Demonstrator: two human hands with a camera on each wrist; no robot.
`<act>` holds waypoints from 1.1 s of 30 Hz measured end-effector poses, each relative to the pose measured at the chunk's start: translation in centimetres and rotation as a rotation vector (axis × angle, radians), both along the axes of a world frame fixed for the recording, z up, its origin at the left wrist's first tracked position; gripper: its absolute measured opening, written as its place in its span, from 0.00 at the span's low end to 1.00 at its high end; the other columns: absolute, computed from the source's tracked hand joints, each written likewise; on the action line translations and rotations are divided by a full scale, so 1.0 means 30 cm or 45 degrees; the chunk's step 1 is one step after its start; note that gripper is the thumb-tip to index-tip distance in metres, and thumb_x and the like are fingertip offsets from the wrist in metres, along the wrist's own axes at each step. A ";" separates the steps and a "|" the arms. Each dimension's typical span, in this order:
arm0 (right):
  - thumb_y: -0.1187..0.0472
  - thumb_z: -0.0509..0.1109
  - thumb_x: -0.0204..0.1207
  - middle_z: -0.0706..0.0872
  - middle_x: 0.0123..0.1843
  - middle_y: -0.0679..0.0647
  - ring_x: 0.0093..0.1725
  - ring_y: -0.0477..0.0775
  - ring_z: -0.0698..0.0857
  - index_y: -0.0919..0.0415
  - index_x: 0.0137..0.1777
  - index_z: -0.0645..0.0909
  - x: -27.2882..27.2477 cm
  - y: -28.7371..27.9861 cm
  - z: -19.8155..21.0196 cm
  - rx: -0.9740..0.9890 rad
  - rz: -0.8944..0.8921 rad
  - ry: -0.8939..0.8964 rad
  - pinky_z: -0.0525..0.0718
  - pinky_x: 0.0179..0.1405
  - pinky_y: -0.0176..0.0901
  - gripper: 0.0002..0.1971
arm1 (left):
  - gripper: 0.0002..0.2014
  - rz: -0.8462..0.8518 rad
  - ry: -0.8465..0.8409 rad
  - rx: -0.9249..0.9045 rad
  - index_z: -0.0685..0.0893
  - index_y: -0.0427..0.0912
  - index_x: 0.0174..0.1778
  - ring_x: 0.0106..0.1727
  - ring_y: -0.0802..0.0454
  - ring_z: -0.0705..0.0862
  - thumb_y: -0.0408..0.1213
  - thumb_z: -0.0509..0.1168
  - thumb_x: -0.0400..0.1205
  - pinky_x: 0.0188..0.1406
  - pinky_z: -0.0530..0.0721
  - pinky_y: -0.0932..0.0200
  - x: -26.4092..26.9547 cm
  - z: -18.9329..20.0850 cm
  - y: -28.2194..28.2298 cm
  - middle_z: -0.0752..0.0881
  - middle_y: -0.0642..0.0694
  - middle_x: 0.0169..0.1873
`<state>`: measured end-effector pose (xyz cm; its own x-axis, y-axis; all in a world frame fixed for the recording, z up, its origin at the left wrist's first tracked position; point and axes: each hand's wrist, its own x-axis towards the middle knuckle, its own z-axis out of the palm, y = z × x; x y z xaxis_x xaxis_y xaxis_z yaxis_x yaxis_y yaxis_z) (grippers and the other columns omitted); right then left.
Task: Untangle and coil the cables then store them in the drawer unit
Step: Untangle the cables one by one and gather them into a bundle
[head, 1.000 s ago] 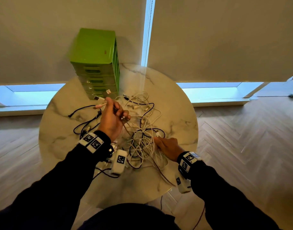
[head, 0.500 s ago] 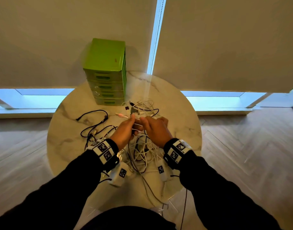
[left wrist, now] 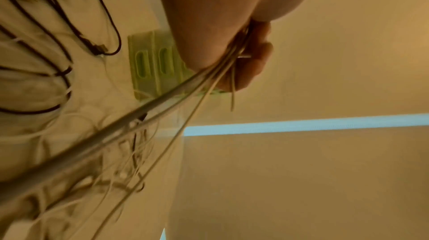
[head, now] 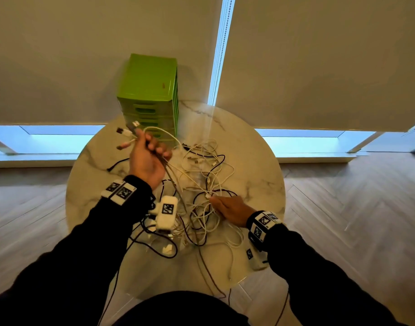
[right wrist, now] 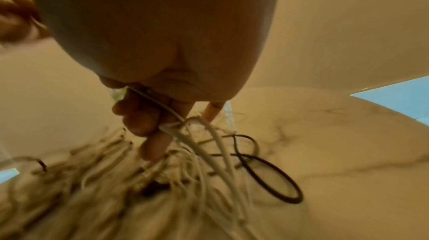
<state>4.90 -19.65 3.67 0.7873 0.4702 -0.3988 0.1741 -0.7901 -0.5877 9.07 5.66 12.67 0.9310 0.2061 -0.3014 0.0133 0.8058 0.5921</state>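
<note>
From head height we look steeply down on the round worktop point(head: 260, 161). Our wrist cameras sit close beneath each palm, facing along the fingers; all three share the cable tangle point(head: 201, 184).

Round marble-look table point(head: 260, 161) w/ grey veins, on pale herringbone wood floor point(head: 354, 208). 2 beige roller blinds point(head: 319, 67) pulled nearly down; blue daylight thru gap btwn them & along bottom.

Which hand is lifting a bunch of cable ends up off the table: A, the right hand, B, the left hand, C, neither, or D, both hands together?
B: the left hand grips several cable ends raised before the green drawer unit, while the right hand stays low in the tangle.
</note>
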 end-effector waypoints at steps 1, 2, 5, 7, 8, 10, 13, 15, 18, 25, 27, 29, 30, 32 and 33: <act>0.44 0.49 0.91 0.80 0.32 0.47 0.40 0.53 0.82 0.48 0.35 0.72 -0.004 -0.029 -0.019 -0.044 -0.015 0.020 0.78 0.60 0.51 0.22 | 0.21 0.005 -0.015 0.049 0.73 0.49 0.35 0.23 0.57 0.64 0.56 0.51 0.91 0.25 0.67 0.61 0.012 0.011 0.028 0.66 0.54 0.23; 0.44 0.49 0.91 0.80 0.32 0.47 0.40 0.53 0.82 0.47 0.36 0.72 -0.005 -0.048 -0.030 -0.073 -0.047 0.030 0.79 0.60 0.53 0.22 | 0.21 0.003 -0.016 0.134 0.72 0.49 0.36 0.23 0.57 0.61 0.56 0.50 0.91 0.25 0.64 0.61 0.018 0.023 0.048 0.65 0.54 0.24; 0.41 0.49 0.89 0.84 0.34 0.49 0.43 0.57 0.87 0.46 0.36 0.74 0.030 -0.044 -0.030 -0.116 -0.203 -0.064 0.81 0.57 0.51 0.22 | 0.19 -0.059 0.016 0.535 0.70 0.48 0.38 0.25 0.57 0.61 0.52 0.49 0.92 0.27 0.62 0.60 0.002 0.020 0.043 0.65 0.54 0.25; 0.37 0.49 0.88 0.87 0.33 0.53 0.39 0.59 0.89 0.50 0.34 0.73 0.065 0.002 0.012 -0.022 -0.351 -0.149 0.84 0.51 0.52 0.26 | 0.19 -0.216 0.044 0.836 0.72 0.48 0.39 0.28 0.58 0.64 0.52 0.49 0.92 0.30 0.64 0.60 -0.028 -0.008 0.008 0.69 0.55 0.27; 0.37 0.49 0.88 0.87 0.32 0.54 0.37 0.58 0.89 0.51 0.33 0.73 0.079 0.029 0.043 0.054 -0.408 -0.175 0.84 0.49 0.53 0.26 | 0.19 -0.330 0.065 0.956 0.74 0.48 0.40 0.29 0.58 0.66 0.53 0.50 0.92 0.31 0.65 0.60 -0.045 -0.023 -0.013 0.71 0.56 0.28; 0.40 0.50 0.89 0.85 0.29 0.53 0.33 0.54 0.89 0.51 0.32 0.73 0.098 0.087 0.100 0.194 -0.432 -0.232 0.84 0.47 0.51 0.26 | 0.19 -0.519 0.111 1.014 0.79 0.48 0.42 0.30 0.58 0.67 0.51 0.51 0.92 0.30 0.65 0.63 -0.073 -0.059 -0.053 0.72 0.55 0.29; 0.42 0.51 0.89 0.83 0.31 0.50 0.33 0.53 0.86 0.51 0.34 0.75 0.099 0.171 0.166 0.335 -0.331 -0.275 0.84 0.44 0.52 0.25 | 0.19 -0.614 0.184 0.995 0.83 0.44 0.45 0.28 0.59 0.66 0.47 0.52 0.93 0.28 0.65 0.64 -0.094 -0.088 -0.107 0.71 0.53 0.29; 0.44 0.51 0.90 0.83 0.34 0.47 0.35 0.53 0.84 0.50 0.37 0.78 0.092 0.202 0.186 0.366 -0.260 -0.282 0.84 0.42 0.53 0.23 | 0.19 -0.608 0.191 0.969 0.82 0.45 0.45 0.28 0.59 0.65 0.49 0.52 0.92 0.27 0.63 0.63 -0.096 -0.093 -0.126 0.70 0.53 0.29; 0.47 0.52 0.91 0.83 0.36 0.49 0.36 0.50 0.81 0.56 0.40 0.80 0.080 0.211 0.184 0.369 -0.112 -0.285 0.78 0.42 0.48 0.23 | 0.19 -0.544 0.229 0.903 0.81 0.45 0.46 0.29 0.58 0.66 0.51 0.53 0.92 0.28 0.63 0.63 -0.092 -0.085 -0.130 0.70 0.52 0.31; 0.49 0.53 0.91 0.83 0.36 0.51 0.37 0.54 0.81 0.53 0.43 0.76 0.047 0.194 0.172 0.440 -0.228 -0.364 0.77 0.41 0.51 0.17 | 0.17 -0.657 0.262 1.016 0.83 0.46 0.48 0.30 0.57 0.68 0.56 0.60 0.88 0.27 0.69 0.55 -0.101 -0.105 -0.134 0.73 0.54 0.30; 0.49 0.53 0.91 0.83 0.38 0.50 0.38 0.53 0.81 0.54 0.46 0.78 0.047 0.190 0.186 0.435 -0.181 -0.344 0.77 0.43 0.49 0.17 | 0.18 -0.713 0.263 1.023 0.80 0.50 0.44 0.30 0.56 0.69 0.60 0.59 0.87 0.29 0.66 0.59 -0.102 -0.131 -0.130 0.73 0.53 0.31; 0.50 0.53 0.92 0.85 0.40 0.50 0.39 0.51 0.83 0.56 0.50 0.81 0.043 0.194 0.190 0.397 -0.050 -0.286 0.78 0.43 0.46 0.18 | 0.17 -0.675 0.239 0.979 0.80 0.48 0.42 0.33 0.54 0.72 0.57 0.59 0.88 0.31 0.68 0.58 -0.098 -0.150 -0.136 0.77 0.50 0.32; 0.49 0.52 0.91 0.84 0.39 0.49 0.37 0.48 0.83 0.56 0.49 0.81 0.040 0.196 0.188 0.406 -0.012 -0.234 0.78 0.42 0.44 0.19 | 0.17 -0.629 0.227 0.959 0.80 0.48 0.41 0.34 0.52 0.73 0.54 0.58 0.90 0.32 0.69 0.57 -0.095 -0.152 -0.141 0.77 0.49 0.31; 0.47 0.52 0.91 0.81 0.34 0.45 0.30 0.44 0.80 0.54 0.43 0.78 0.036 0.191 0.171 0.479 -0.016 -0.101 0.80 0.39 0.43 0.20 | 0.17 -0.515 0.224 0.934 0.79 0.47 0.40 0.33 0.53 0.73 0.51 0.57 0.91 0.34 0.70 0.55 -0.087 -0.145 -0.150 0.76 0.50 0.29; 0.46 0.52 0.91 0.79 0.31 0.45 0.28 0.44 0.79 0.54 0.41 0.77 0.034 0.184 0.157 0.502 -0.030 -0.043 0.81 0.38 0.45 0.21 | 0.17 -0.443 0.218 0.890 0.78 0.47 0.40 0.32 0.54 0.73 0.50 0.56 0.91 0.34 0.70 0.57 -0.081 -0.134 -0.152 0.76 0.51 0.29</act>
<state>5.93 -14.15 8.38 0.8095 0.5634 -0.1650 0.1831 -0.5093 -0.8409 6.63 1.11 8.64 0.9292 0.1065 -0.3539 0.3318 0.1815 0.9257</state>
